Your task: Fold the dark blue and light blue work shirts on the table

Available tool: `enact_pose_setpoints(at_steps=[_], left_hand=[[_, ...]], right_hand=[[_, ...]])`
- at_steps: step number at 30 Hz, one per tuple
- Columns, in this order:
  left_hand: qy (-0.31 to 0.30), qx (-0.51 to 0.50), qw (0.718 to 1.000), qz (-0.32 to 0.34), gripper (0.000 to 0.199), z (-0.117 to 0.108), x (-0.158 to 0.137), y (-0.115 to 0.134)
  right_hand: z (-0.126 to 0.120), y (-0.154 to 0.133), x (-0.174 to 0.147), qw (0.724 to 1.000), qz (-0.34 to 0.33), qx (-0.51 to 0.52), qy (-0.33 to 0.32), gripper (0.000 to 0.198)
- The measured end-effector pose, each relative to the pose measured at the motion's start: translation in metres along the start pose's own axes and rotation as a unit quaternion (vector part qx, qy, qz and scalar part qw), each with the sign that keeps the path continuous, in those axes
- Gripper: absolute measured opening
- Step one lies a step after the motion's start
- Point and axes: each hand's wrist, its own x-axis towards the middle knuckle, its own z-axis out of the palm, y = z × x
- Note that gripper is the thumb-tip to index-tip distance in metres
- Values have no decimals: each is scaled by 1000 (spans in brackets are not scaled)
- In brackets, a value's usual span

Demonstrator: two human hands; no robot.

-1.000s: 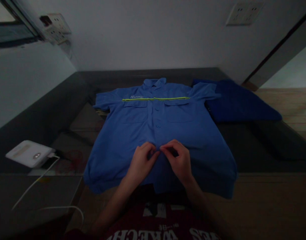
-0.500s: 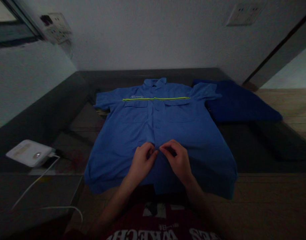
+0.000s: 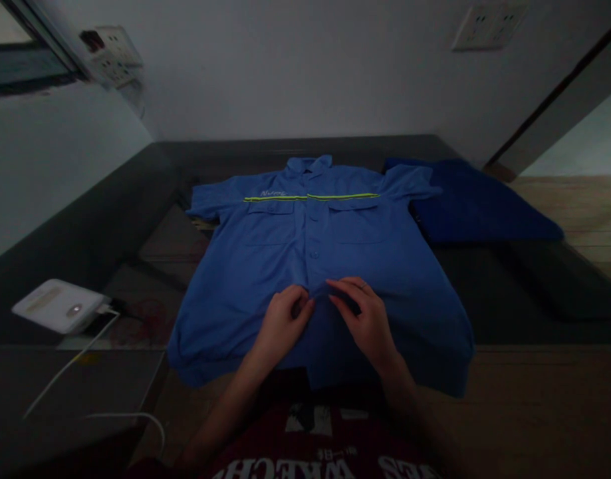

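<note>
A blue short-sleeved shirt [image 3: 265, 266] lies spread front side up, its collar pointing away from me. A yellow-green stripe [image 3: 342, 196] crosses the chest above two flapped pockets, and a button placket runs down the middle. My left hand [image 3: 288, 316] pinches the edge of the placket below the chest, thumb against curled fingers. Just right of the placket, my right hand [image 3: 362, 313] hovers over or rests lightly on the cloth, its thumb and fingers apart with nothing between them. The shirt's lower hem hangs past the near edge of the table.
The shirt lies on a dark glossy table [image 3: 524, 286]. A folded dark-blue cloth [image 3: 485, 206] sits at the right, partly under a sleeve. On the left is a white device [image 3: 60, 305] with a white cable [image 3: 70, 362]. Walls with sockets [image 3: 489, 26] stand behind.
My right hand has drawn back a little to the right from the placket, and its thumb and fingers have parted. My left hand stays nearly in place.
</note>
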Motion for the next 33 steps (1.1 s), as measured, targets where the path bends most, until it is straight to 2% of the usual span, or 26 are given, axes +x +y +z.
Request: enact_pose_setpoints(at_steps=[5, 9, 11, 14, 17, 20, 23, 29, 33], left_hand=[[9, 63, 998, 13, 22, 2, -1, 0], [-8, 134, 991, 24, 26, 3, 0, 0], [-7, 161, 987, 29, 22, 4, -1, -1], [35, 168, 984, 44, 10, 2, -6, -5], [49, 194, 977, 73, 31, -1, -14, -12], [2, 250, 964, 91, 43, -3, -20, -19], [-31, 290, 952, 92, 48, -6, -18, -25], [-47, 305, 946, 102, 48, -10, 5, -34], [-36, 298, 947, 116, 48, -13, 13, -37]], right_hand=[[-2, 6, -6, 998, -17, -64, -21, 23], [-1, 5, -10, 995, -24, -81, -56, 25], [-3, 4, -12, 992, -28, -94, -74, 28], [-6, 5, -15, 987, -29, -120, -104, 38], [-8, 7, -18, 977, -29, -157, -138, 45], [-8, 9, -18, 963, -22, -209, -167, 47], [-7, 10, -13, 951, -15, -246, -185, 47], [-5, 18, 8, 951, -10, -243, -192, 47], [-9, 13, 14, 967, -22, -203, -150, 42]])
